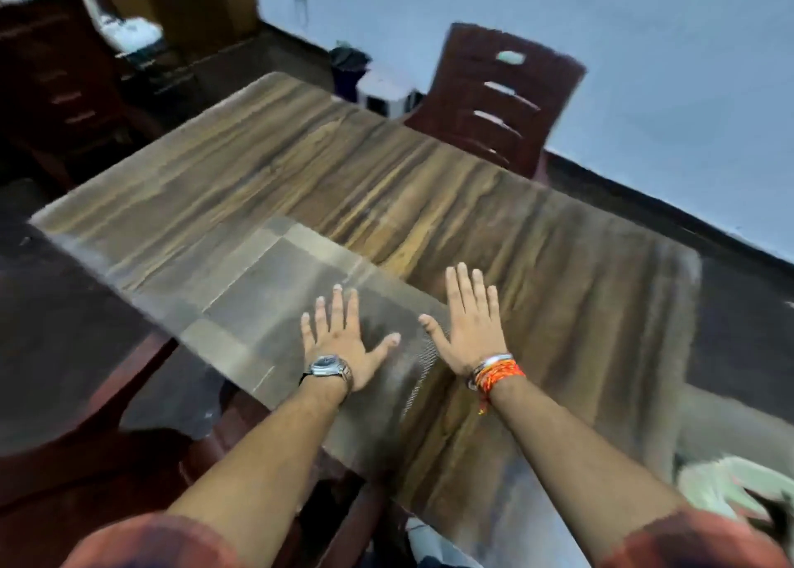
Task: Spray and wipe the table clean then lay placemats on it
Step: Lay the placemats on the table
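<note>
A grey-brown woven placemat (pixel 258 301) lies flat on the near left part of the wooden table (pixel 429 189). My left hand (pixel 343 335), with a watch on its wrist, rests palm down on the mat with fingers spread. My right hand (pixel 470 322), with orange threads on its wrist, lies flat at the mat's right edge, partly on bare wood. Neither hand holds anything. The picture is blurred by motion.
A dark red plastic chair (pixel 498 95) stands at the table's far side, another (pixel 64 95) at the far left. A pale crumpled cloth (pixel 730 486) lies at the table's near right corner. A dark bin (pixel 348 69) and a white box (pixel 382 93) sit on the floor behind.
</note>
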Demonstrator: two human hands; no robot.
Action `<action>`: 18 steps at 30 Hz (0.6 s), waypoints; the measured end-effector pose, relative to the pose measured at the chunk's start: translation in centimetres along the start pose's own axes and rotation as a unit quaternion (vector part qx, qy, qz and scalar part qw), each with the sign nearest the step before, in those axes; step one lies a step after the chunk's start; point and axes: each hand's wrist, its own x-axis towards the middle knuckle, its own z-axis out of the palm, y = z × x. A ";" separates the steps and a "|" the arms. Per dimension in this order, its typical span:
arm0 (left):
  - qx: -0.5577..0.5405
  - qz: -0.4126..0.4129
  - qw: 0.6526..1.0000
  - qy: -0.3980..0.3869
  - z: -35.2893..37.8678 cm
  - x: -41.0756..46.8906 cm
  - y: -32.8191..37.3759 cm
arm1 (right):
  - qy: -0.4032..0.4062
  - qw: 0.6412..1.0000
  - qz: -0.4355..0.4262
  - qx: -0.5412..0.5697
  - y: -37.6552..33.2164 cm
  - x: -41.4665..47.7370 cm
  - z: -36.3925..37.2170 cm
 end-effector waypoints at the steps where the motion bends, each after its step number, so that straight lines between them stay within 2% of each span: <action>1: -0.008 0.039 0.999 0.022 0.0 0.1 2.1 | 0.006 1.000 0.027 -0.003 1.3 -1.0 -0.6; 4: -0.019 0.166 0.985 0.052 0.9 -0.6 9.2 | 0.020 0.995 0.102 -0.015 5.4 -4.5 -2.7; 8: 0.020 0.330 0.943 0.045 3.3 -3.5 18.3 | 0.026 0.979 0.199 -0.038 11.4 -11.2 -5.6; 12: 0.054 0.407 0.911 0.045 6.0 -7.2 24.9 | 0.047 0.959 0.276 -0.046 16.5 -17.5 -7.1; 18: 0.088 0.460 0.883 0.034 11.1 -12.8 33.3 | 0.081 0.932 0.352 -0.023 24.3 -26.8 -8.4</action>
